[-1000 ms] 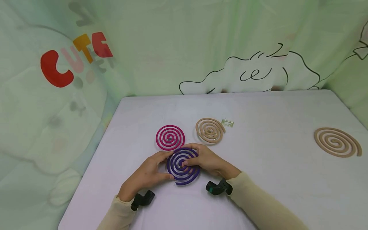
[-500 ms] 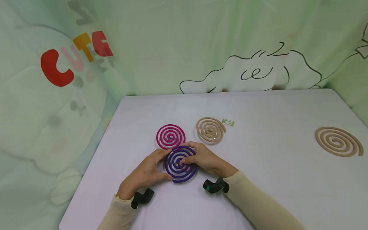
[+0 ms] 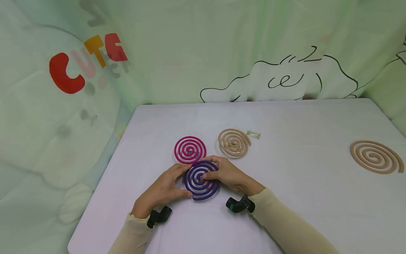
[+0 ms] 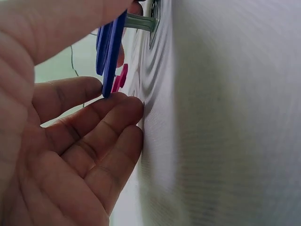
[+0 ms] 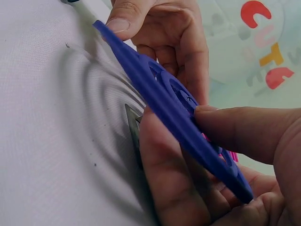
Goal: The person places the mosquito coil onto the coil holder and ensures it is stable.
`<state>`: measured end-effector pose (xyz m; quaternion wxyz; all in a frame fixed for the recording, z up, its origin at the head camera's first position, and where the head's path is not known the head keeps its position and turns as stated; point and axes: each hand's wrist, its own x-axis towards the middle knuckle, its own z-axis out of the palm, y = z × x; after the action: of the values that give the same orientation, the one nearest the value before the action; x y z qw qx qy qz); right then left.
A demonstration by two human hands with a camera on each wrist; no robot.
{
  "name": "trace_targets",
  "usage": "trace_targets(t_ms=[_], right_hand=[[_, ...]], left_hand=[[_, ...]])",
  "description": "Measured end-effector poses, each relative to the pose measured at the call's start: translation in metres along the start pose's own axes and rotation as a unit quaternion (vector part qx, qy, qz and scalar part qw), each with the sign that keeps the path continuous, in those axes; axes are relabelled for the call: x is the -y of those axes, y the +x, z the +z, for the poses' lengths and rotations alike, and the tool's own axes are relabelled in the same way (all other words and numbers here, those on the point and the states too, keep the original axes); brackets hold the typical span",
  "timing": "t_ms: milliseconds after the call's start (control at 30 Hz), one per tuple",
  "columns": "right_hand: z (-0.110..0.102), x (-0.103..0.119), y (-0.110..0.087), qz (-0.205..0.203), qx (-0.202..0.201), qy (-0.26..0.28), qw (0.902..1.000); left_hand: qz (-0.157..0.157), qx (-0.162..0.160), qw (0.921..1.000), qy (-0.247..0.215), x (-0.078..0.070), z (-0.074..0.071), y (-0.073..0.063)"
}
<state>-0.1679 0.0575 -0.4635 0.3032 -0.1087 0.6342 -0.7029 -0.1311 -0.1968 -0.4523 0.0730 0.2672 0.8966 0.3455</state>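
Observation:
A dark purple-blue mosquito coil (image 3: 200, 199) is held between both hands at the near middle of the table, raised and tilted in the right wrist view. My right hand (image 3: 229, 174) pinches it, thumb on top by the centre and fingers underneath. At its left rim, my left hand (image 3: 163, 190) holds the edge with thumb and index finger. Beneath the coil shows a small metal stand (image 5: 133, 126), partly hidden by the right fingers. Just behind lies a pink mosquito coil (image 3: 190, 149), its near edge overlapped by the purple one in the head view.
A tan coil (image 3: 234, 142) sits farther back, with metal glinting through its centre. Beside it lies a flat metal stand (image 3: 253, 134). Another tan coil (image 3: 375, 157) lies at the far right of the white table (image 3: 301, 183). A printed curtain (image 3: 177, 53) hangs behind.
Both hands and the purple coil have shifted only slightly, first left and then back right. The grip looks the same, and the other coils stay put.

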Motion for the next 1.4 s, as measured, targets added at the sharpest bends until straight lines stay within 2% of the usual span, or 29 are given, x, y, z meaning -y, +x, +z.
trace_targets(t_ms=[200, 667, 1000, 1400], right_hand=[[-0.004, 0.0, -0.005, -0.008, 0.004, -0.023, 0.9997], [-0.012, 0.0, -0.015, -0.002, 0.01, -0.017, 0.9998], [-0.024, 0.008, -0.031, 0.019, -0.02, -0.103, 0.9943], [-0.037, 0.014, -0.046, 0.019, -0.062, -0.155, 0.9857]], left_hand=[[-0.001, 0.003, 1.0, -0.001, 0.002, 0.002, 0.001], [-0.007, 0.002, 1.0, -0.006, 0.001, 0.001, -0.001], [-0.013, 0.005, 0.9999, -0.002, -0.003, -0.002, -0.003], [0.005, -0.03, 0.9994, 0.013, -0.006, -0.004, -0.004]])
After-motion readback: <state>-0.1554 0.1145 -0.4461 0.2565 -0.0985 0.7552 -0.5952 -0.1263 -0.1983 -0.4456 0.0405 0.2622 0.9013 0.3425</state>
